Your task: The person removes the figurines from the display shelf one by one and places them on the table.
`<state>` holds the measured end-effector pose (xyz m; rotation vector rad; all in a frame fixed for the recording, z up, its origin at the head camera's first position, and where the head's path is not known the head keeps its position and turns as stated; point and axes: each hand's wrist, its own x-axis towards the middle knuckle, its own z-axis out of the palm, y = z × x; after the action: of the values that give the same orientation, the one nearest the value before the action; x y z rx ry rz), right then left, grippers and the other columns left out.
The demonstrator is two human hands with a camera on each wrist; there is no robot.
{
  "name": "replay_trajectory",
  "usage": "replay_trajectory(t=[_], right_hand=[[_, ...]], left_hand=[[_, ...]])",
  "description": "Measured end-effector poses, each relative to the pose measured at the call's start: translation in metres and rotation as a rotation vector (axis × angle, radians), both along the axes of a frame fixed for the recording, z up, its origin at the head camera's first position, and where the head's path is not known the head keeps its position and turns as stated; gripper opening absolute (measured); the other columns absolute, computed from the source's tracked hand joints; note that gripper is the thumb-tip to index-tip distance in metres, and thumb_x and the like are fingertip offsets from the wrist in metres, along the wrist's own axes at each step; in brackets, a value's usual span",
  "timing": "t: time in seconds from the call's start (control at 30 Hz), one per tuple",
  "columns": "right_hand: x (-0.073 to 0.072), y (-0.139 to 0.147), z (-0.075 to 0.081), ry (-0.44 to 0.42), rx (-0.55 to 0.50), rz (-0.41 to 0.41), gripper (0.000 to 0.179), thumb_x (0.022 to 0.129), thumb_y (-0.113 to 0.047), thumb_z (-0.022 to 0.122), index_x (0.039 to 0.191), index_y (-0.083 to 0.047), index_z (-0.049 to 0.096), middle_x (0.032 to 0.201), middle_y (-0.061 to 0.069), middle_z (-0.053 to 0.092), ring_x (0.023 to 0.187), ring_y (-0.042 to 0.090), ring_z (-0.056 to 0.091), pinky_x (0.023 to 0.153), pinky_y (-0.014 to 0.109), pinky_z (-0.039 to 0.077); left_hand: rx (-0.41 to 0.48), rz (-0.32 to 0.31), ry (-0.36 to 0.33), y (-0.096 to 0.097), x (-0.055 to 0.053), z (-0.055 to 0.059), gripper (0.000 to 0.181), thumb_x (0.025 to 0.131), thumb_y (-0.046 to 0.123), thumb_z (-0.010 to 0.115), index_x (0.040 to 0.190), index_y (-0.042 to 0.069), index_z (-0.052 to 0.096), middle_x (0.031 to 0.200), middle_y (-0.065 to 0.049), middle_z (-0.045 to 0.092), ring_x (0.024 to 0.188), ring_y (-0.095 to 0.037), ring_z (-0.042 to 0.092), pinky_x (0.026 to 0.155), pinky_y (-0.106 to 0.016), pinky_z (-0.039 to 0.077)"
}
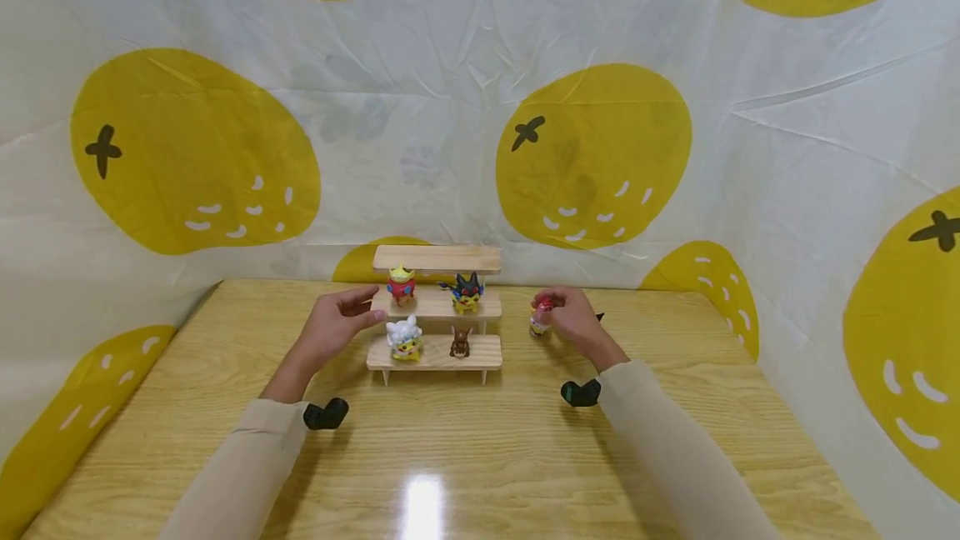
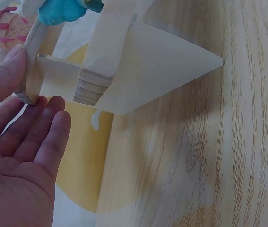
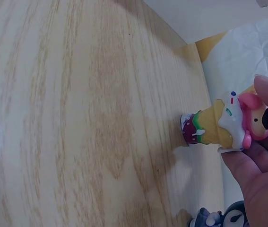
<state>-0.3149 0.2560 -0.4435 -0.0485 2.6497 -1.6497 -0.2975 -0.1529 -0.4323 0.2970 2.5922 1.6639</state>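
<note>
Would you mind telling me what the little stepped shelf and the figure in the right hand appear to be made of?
The stepped shelf looks like pale unfinished wood: grain shows, and its edge in the left wrist view looks layered, perhaps plywood. The figure pinched by the right hand seems to be moulded plastic or vinyl, smooth with a soft sheen and painted colours. The table looks like glossy wood-grain, possibly laminate, reflecting a light.

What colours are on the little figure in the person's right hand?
The figure is mostly yellow, with a pink and white top and a dark red base. The right wrist view shows it best.
</note>
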Motion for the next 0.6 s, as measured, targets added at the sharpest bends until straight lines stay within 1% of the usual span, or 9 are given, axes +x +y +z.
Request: replay_trajectory(t=[0.17,0.3,0.37,0.43,0.47,0.6], right_hand=[[0.002,0.001,0.002,0.012,-0.013,-0.002,0.039,0.092,0.001,0.069,0.13,0.008,0.066,0.13,0.028,0.068,0.113,0.031,0.067,0.084,0.025,0.056],[0.004,0.0,0.007,0.025,0.009,-0.002,0.038,0.093,-0.001,0.068,0.13,0.007,0.066,0.131,0.029,0.067,0.109,0.029,0.066,0.083,0.027,0.057],[0.005,0.0,0.011,0.038,0.022,-0.002,0.037,0.094,-0.001,0.068,0.131,0.007,0.066,0.131,0.029,0.066,0.11,0.03,0.066,0.084,0.029,0.057],[0.007,0.0,0.016,0.055,0.033,-0.004,0.036,0.095,-0.001,0.069,0.13,0.007,0.066,0.131,0.03,0.066,0.112,0.033,0.065,0.088,0.034,0.058],[0.008,0.0,0.019,0.066,0.039,-0.005,0.035,0.096,-0.002,0.069,0.13,0.007,0.066,0.132,0.03,0.066,0.115,0.034,0.065,0.092,0.038,0.058],[0.014,-0.001,0.03,0.092,0.057,-0.025,0.034,0.097,-0.004,0.07,0.13,0.002,0.068,0.135,0.029,0.067,0.126,0.039,0.062,0.108,0.051,0.052]], left_hand=[[-0.005,0.007,0.004,0.001,-0.001,0.0,0.064,0.099,0.031,0.074,0.155,0.008,0.051,0.156,-0.022,0.052,0.144,-0.04,0.053,0.114,-0.053,0.05],[-0.004,0.003,0.005,0.001,-0.001,0.0,0.064,0.099,0.031,0.074,0.154,0.009,0.052,0.158,-0.02,0.051,0.144,-0.039,0.053,0.114,-0.053,0.05],[-0.004,0.001,0.003,0.001,0.0,0.0,0.064,0.099,0.031,0.074,0.154,0.009,0.052,0.159,-0.019,0.05,0.144,-0.039,0.053,0.115,-0.053,0.049],[-0.005,0.0,0.0,0.001,0.001,0.0,0.064,0.099,0.031,0.074,0.155,0.009,0.052,0.16,-0.018,0.049,0.144,-0.038,0.053,0.115,-0.053,0.049],[-0.005,0.002,-0.002,0.001,0.001,0.001,0.064,0.099,0.031,0.074,0.155,0.009,0.052,0.16,-0.018,0.049,0.144,-0.039,0.053,0.115,-0.053,0.049],[-0.007,0.004,-0.006,0.001,0.002,0.0,0.064,0.1,0.032,0.073,0.155,0.009,0.051,0.158,-0.02,0.051,0.144,-0.039,0.053,0.116,-0.054,0.048]])
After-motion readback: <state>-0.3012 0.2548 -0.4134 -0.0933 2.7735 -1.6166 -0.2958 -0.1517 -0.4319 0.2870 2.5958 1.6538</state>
